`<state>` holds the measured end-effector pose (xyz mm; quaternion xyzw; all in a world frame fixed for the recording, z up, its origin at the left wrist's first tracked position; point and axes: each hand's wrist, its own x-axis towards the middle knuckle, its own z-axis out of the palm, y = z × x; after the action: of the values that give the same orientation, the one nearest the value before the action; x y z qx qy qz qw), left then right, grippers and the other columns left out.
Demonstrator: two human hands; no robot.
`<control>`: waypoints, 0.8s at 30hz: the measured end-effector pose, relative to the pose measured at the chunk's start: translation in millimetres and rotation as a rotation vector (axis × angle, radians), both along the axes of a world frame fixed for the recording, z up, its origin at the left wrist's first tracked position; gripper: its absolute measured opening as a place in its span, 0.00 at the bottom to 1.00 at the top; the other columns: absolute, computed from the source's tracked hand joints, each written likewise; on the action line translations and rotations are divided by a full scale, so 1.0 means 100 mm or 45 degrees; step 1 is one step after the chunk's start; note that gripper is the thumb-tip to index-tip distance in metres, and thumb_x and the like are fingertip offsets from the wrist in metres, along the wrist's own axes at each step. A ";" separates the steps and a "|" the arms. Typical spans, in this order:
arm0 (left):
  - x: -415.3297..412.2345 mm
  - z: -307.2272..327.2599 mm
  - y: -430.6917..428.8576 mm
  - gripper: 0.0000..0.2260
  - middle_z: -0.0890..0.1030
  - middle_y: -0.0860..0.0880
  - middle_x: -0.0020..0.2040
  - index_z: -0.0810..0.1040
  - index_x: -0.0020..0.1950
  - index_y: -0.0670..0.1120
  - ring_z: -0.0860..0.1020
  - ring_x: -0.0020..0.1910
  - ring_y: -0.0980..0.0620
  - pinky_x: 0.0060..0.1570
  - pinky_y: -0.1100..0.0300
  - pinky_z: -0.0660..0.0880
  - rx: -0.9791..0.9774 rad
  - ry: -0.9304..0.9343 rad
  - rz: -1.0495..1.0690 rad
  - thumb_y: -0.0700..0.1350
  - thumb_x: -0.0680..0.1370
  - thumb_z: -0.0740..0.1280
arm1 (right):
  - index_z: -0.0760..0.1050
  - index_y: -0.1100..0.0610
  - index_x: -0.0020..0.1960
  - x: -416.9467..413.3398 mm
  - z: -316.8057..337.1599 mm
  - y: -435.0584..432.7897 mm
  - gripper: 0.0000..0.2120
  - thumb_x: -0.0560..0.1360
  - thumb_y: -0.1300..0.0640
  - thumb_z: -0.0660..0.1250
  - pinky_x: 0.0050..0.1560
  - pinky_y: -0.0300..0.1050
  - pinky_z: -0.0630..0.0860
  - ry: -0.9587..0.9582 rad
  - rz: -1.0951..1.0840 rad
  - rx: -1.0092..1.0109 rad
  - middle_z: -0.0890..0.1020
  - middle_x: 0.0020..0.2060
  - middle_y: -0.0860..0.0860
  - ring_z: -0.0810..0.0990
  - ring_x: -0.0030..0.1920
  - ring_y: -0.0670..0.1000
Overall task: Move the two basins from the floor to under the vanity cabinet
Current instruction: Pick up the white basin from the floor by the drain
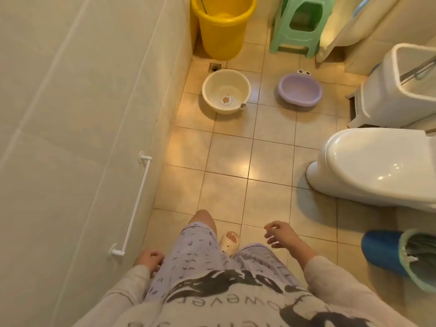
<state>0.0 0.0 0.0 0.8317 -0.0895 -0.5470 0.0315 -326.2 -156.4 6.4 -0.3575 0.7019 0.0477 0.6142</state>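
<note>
Two basins stand on the tiled floor ahead of me. A cream basin [226, 90] with a small cartoon print inside sits near the left wall, beside a floor drain. A purple basin [299, 90] with two cartoon eyes on its far rim lies to its right. My left hand [149, 258] hangs by my left thigh, fingers curled, holding nothing. My right hand [282, 234] is out in front of my right leg, fingers apart and empty. Both hands are far from the basins. No vanity cabinet is in view.
A yellow bucket [223, 27] and a green plastic stool [299, 27] stand behind the basins. At the right are a white bin [398, 90], a toilet [372, 164] and a blue bin [387, 251] with a green liner. A white rail [134, 208] runs along the left wall.
</note>
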 end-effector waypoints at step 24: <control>1.11 0.18 -4.09 0.10 0.78 0.46 0.39 0.74 0.37 0.47 0.74 0.31 0.52 0.30 0.62 0.66 -0.288 0.075 -0.282 0.38 0.76 0.60 | 0.75 0.64 0.48 0.34 -0.25 -1.80 0.07 0.77 0.62 0.60 0.32 0.42 0.72 0.322 -0.203 0.199 0.78 0.35 0.58 0.75 0.32 0.54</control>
<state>111.4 -408.9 17.8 0.7916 -0.2409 -0.5576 0.0672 -292.7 -336.0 -19.0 -0.2429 0.7939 0.0979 0.5488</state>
